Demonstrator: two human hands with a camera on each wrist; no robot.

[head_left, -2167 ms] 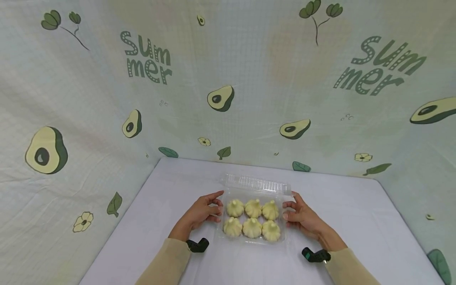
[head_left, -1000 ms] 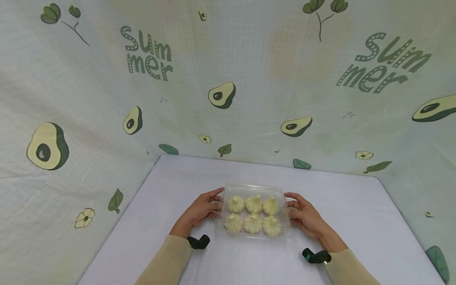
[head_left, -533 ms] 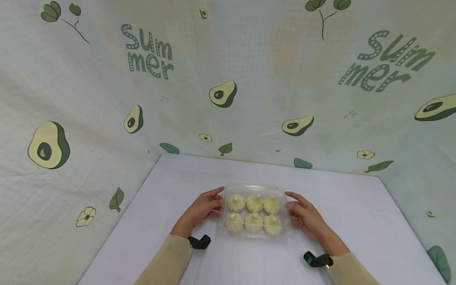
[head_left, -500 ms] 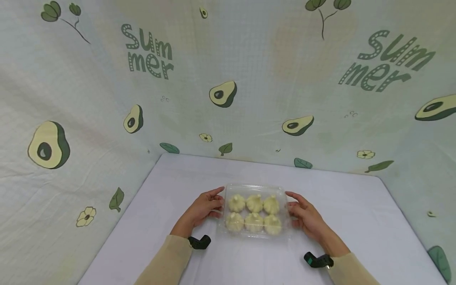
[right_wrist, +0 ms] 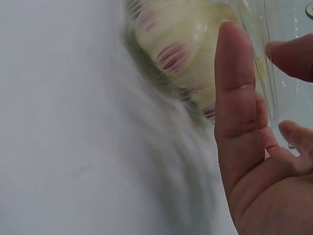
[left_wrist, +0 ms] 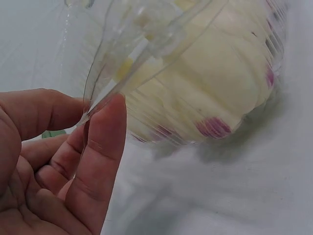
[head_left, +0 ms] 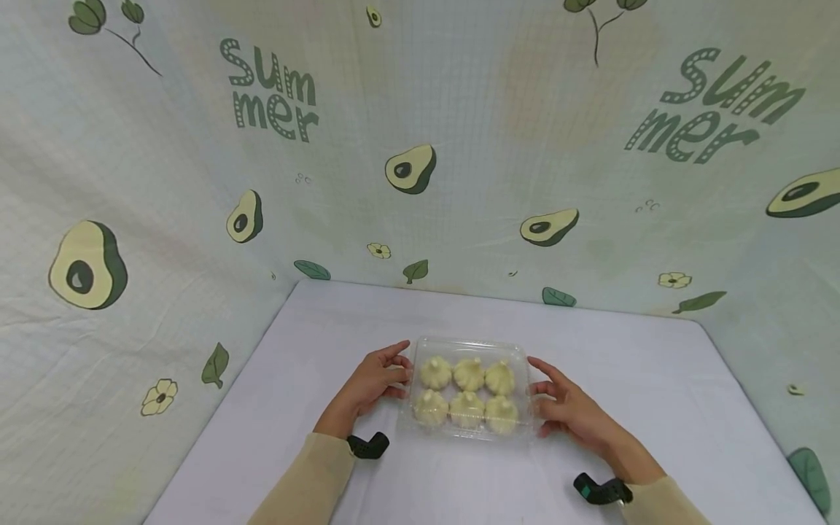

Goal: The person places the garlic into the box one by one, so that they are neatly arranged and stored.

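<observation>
A clear plastic clamshell box (head_left: 474, 348) lies on the white table in the head view, its lid down over the base. Several pale garlic bulbs (head_left: 469, 374) sit inside in two rows of three; purple streaks show on the garlic (left_wrist: 213, 126) in the left wrist view. My left hand (head_left: 369, 380) pinches the box's left rim between thumb and fingertips. At the right side, my right hand (head_left: 569, 410) is spread, its thumb (right_wrist: 236, 78) and fingers on either side of the rim, without a visible tight grip. Whether the lid's edge is snapped cannot be told.
White cloth covers the table (head_left: 341, 313). Behind and at both sides hangs a curtain (head_left: 472, 109) printed with avocados and leaves. Each wrist carries a black camera mount (head_left: 367, 445).
The lid, upright behind the garlic at first, has come down over it. Lately my right hand has shifted slightly right and spread its fingers; my left hand keeps its place at the rim.
</observation>
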